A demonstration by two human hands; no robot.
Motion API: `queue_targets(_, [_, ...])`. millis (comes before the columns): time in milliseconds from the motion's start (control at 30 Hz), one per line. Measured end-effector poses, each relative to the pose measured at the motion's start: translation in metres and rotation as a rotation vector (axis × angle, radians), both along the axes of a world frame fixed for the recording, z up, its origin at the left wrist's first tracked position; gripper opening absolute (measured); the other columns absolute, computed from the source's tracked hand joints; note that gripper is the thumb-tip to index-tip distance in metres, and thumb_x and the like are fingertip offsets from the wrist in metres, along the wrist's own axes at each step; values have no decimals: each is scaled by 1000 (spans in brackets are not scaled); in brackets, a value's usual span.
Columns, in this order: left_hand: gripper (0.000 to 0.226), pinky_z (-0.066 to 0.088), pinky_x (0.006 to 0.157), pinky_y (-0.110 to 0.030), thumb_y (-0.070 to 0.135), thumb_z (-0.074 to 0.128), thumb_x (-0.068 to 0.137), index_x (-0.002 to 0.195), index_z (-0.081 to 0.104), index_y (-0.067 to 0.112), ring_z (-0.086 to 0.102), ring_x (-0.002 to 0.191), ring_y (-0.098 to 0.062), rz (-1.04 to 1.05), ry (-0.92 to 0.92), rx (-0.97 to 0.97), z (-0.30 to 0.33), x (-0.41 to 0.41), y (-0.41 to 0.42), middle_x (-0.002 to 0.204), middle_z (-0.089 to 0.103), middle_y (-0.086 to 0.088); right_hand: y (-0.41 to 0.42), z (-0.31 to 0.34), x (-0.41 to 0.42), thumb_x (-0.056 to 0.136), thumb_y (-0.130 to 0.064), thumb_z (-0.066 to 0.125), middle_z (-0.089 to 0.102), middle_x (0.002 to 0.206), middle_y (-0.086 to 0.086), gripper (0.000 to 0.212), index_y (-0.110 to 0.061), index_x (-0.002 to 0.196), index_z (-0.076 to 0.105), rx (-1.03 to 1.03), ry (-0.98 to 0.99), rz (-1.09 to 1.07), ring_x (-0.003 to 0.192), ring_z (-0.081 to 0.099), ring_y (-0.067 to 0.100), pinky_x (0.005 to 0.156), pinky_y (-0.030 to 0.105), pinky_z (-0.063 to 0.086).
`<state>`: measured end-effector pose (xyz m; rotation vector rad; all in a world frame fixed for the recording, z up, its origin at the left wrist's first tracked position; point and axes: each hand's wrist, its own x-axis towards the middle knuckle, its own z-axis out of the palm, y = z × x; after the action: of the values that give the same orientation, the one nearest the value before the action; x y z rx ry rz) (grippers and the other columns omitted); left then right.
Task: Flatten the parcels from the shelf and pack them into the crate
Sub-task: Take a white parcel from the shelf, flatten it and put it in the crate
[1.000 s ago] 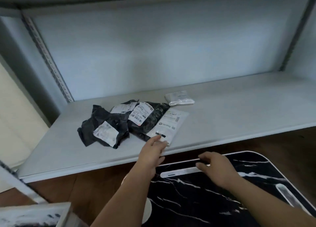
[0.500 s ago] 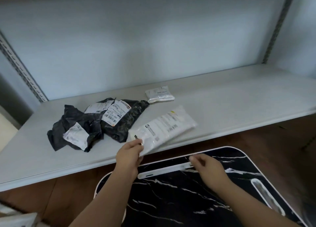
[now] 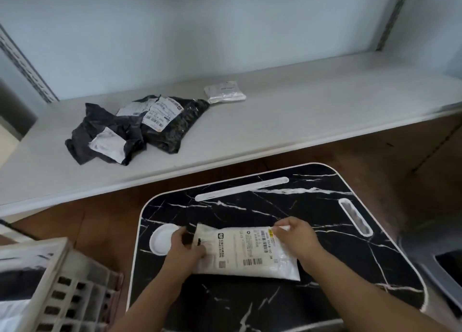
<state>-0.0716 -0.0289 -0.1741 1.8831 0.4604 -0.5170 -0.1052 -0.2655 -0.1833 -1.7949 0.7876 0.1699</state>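
Since it lies flat on the black marbled surface [image 3: 250, 306], well below the shelf [image 3: 300, 122], the white parcel [image 3: 247, 253] is the one in hand:
Parcel feel: a soft plastic mailer, probably light and limp, slick on its face (the label side is up); it should press flat rather than resist.
Where to hold: by the two short ends, where the film is slack.
Left grip: the left hand [image 3: 186, 250] has fingers curled over the parcel's left end, holding it down.
Right grip: the right hand [image 3: 296, 236] pinches the far right corner between thumb and fingers.
Still on the shelf: the dark parcels [image 3: 130, 132] in a crumpled heap, and a small white parcel [image 3: 225, 92] near them.
Crate: the crate [image 3: 62, 289] stands just left of the surface.
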Motion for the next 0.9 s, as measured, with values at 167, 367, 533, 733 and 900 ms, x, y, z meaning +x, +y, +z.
queue_targets(167, [20,51,90,-41,34,60,93,90,71,18,62,92,-25,120,17,16,-6,2,17,97,70,-8,14,1,-5,89,-14,68,69,94,4,7,-19,84,70,51,-43,139,88,68,22,77,34,55])
queue_targets(367, [30,42,63,-27,43,54,94,82,65,18,55,74,-15,41,-91,148,-7,1,16,80,63,-3,15,3,4,89,-15,68,71,90,14,5,-18,86,69,26,-62,68,90,68,37,80,46,57])
queue_targets(533, [27,34,52,-24,35,55,95,79,60,14,53,63,-13,13,-164,289,-16,5,10,67,59,-3,17,-6,7,90,-16,67,72,87,6,8,-20,83,70,27,-62,22,87,69,28,78,40,58])
queue_targets(733, [29,42,67,-33,35,44,99,102,61,13,56,73,-18,67,-281,499,-26,7,1,86,64,-5,24,-22,10,95,-27,58,65,107,-1,15,-22,105,67,-405,-102,182,99,60,16,83,29,49])
queue_targets(900, [57,24,114,-42,49,18,98,143,42,23,34,139,-26,-375,-638,813,-51,-8,-6,148,43,-7,33,-32,1,98,-52,26,40,150,1,55,-24,139,49,-994,-335,635,143,29,22,117,39,20])
